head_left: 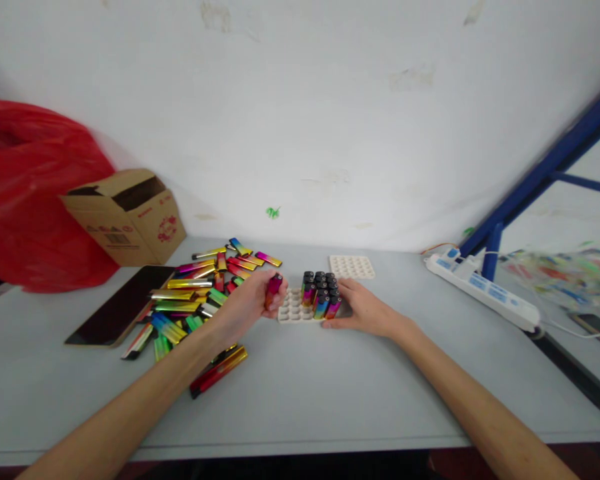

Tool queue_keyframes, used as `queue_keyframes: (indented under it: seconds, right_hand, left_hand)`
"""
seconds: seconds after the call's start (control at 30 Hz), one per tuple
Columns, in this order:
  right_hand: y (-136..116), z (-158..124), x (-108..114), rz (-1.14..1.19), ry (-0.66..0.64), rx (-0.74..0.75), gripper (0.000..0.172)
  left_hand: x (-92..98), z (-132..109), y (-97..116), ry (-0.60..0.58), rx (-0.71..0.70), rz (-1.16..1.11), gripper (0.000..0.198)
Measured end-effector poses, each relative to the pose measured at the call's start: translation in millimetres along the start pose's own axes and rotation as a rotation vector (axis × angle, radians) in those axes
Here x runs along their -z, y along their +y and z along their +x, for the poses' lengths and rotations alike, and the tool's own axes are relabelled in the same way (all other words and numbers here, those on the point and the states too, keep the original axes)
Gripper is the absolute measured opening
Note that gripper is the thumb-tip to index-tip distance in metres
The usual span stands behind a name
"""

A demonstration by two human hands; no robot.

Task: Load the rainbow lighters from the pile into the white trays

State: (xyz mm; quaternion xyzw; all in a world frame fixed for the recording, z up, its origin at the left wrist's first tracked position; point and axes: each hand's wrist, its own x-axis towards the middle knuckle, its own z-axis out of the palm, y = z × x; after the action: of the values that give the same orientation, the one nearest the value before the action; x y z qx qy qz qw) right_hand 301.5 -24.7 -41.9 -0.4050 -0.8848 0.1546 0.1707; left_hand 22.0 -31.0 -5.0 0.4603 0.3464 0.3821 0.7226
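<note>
In my left hand [257, 297] a purple-red lighter [274, 288] stands upright, black top up, with the fingers closed around it. That hand is just left of a white tray [294, 310] with rows of round holes. Several shiny multicoloured lighters [322, 303] stand upright with black tops in the tray's right part; the tray's left holes show bare. My right hand [357, 308] grips the right end of the tray, thumb in front and fingers behind, against the lighters. A loose pile of colourful lighters [185, 303] lies left of my left hand.
A second white holed tray [351, 267] lies near the wall. To the left are a dark flat tablet-like panel [117, 307], an open cardboard box [130, 223] and a red plastic bag [40, 193]. A white power strip [485, 290] and blue metal frame [540, 163] are at right.
</note>
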Motion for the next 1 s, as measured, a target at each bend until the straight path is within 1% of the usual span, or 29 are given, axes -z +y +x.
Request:
queue_keyframes:
  seconds: [0.1, 0.2, 0.27, 0.37, 0.43, 0.67, 0.73, 0.87, 1.0]
  right_hand:
    - [0.9, -0.2, -0.5, -0.004, 0.005, 0.008, 0.058]
    - [1.5, -0.6, -1.0, -0.012, 0.011, 0.003, 0.055]
    - [1.0, -0.5, -0.9, -0.01, 0.013, 0.005, 0.055]
    - [-0.8, 0.1, 0.0, -0.002, 0.011, 0.006, 0.055]
    - [-1.8, 0.7, 0.6, 0.005, 0.009, 0.007, 0.055]
    - [-1.3, 1.1, 0.8, 0.022, 0.007, 0.005, 0.058]
    - [-1.4, 1.1, 0.9, 0.022, 0.004, 0.002, 0.058]
    - [-2.1, 1.1, 1.4, 0.026, 0.007, 0.008, 0.058]
    - [-1.9, 0.8, 1.4, 0.022, 0.007, 0.015, 0.058]
  left_hand:
    - [0.3, 1.6, -3.2, -0.039, -0.042, -0.025, 0.032]
    - [-1.7, 2.7, -6.6, -0.027, -0.113, 0.026, 0.024]
    - [-3.5, 2.9, -8.1, 0.016, -0.189, 0.155, 0.021]
    - [-5.2, 2.7, -8.2, 0.071, -0.311, 0.412, 0.021]
    - [-5.6, 2.2, -7.6, 0.073, -0.388, 0.566, 0.021]
    - [-8.0, 0.8, -11.7, 0.057, -0.628, 0.929, 0.018]
    - [-9.8, 1.1, -13.9, 0.054, -0.662, 0.994, 0.018]
    - [-11.8, 1.9, -15.0, 0.041, -0.682, 1.049, 0.018]
    - [-11.8, 2.2, -12.0, 0.03, -0.651, 1.043, 0.02]
